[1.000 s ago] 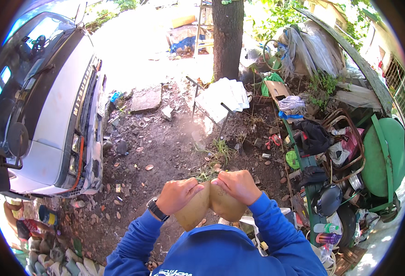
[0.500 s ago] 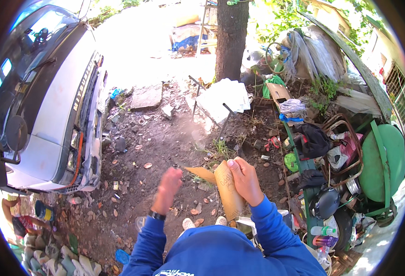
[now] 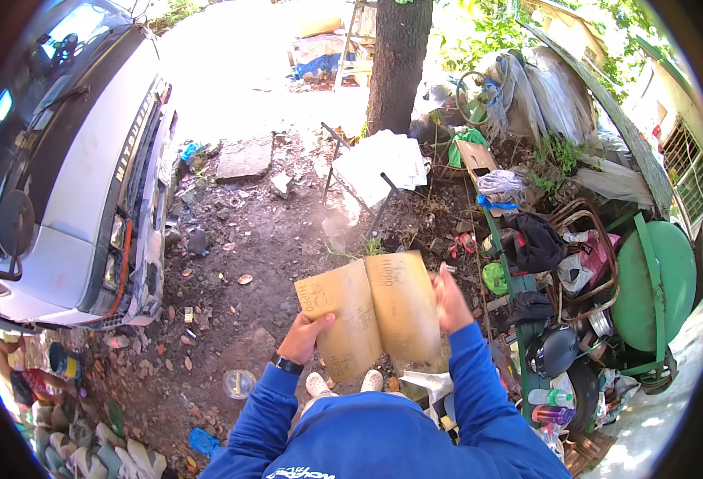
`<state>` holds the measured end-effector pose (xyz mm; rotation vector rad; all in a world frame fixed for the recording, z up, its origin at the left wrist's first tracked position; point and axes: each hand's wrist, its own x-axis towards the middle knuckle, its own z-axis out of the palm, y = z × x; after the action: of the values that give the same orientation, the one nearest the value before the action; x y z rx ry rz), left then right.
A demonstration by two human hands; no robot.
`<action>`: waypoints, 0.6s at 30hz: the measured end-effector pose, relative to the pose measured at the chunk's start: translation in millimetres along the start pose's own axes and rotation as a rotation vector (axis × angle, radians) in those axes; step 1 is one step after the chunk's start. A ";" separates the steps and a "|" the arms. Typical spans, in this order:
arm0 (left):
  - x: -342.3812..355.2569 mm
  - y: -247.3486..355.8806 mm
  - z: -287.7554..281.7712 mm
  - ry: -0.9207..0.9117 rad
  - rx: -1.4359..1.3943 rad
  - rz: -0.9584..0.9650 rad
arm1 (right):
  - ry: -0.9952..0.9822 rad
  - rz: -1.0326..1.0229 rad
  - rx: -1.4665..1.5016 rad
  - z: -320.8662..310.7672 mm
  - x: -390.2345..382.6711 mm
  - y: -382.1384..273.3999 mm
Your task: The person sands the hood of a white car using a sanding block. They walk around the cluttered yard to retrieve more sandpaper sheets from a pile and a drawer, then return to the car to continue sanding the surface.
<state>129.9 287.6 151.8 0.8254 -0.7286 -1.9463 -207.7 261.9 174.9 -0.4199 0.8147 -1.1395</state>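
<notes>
A brown sandpaper sheet [image 3: 403, 307] with dark print on its back is spread in front of me like an opened book, creased down the middle. My left hand [image 3: 307, 338] is closed on its lower left edge, thumb on the printed face. At the right edge is my right hand [image 3: 450, 302], smeared by motion. Its thumb points up, and the other fingers are hidden or blurred, so whether it grips the sheet is unclear. Below the sheet, my two light clogs [image 3: 373, 381] stand on the dirt.
A white truck [image 3: 88, 215] stands at left. White sheets [image 3: 379, 172] lie on a metal frame ahead, before a tree trunk [image 3: 399, 68]. At right are a green bench [image 3: 519, 319] with clutter, a black helmet [image 3: 553, 351] and a green round board [image 3: 655, 286]. A clear round container [image 3: 239, 384] lies near my feet.
The sheet has opened out from a curled, folded shape. My left hand, free before, has moved in and taken its left side. My right hand has shifted to the right edge.
</notes>
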 end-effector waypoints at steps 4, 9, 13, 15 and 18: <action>-9.7 -3.8 -15.7 0.041 0.111 -0.032 | 0.028 0.149 0.126 15.1 -26.6 48.9; -22.2 0.4 -11.7 0.082 0.059 -0.012 | 0.012 0.026 -0.096 15.1 -38.3 58.2; -26.9 -4.9 -0.8 0.146 -0.074 0.029 | 0.070 0.042 0.044 7.1 -41.6 65.7; -27.9 -11.1 -2.2 0.116 -0.031 -0.019 | 0.061 0.051 0.049 3.1 -43.3 64.1; -24.4 -19.8 12.6 0.128 -0.053 -0.061 | 0.072 0.015 -0.045 -9.0 -46.7 62.0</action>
<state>120.2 320.0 151.0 0.9397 -0.5795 -1.9389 -183.8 329.5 143.9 -0.4111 0.9069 -1.1289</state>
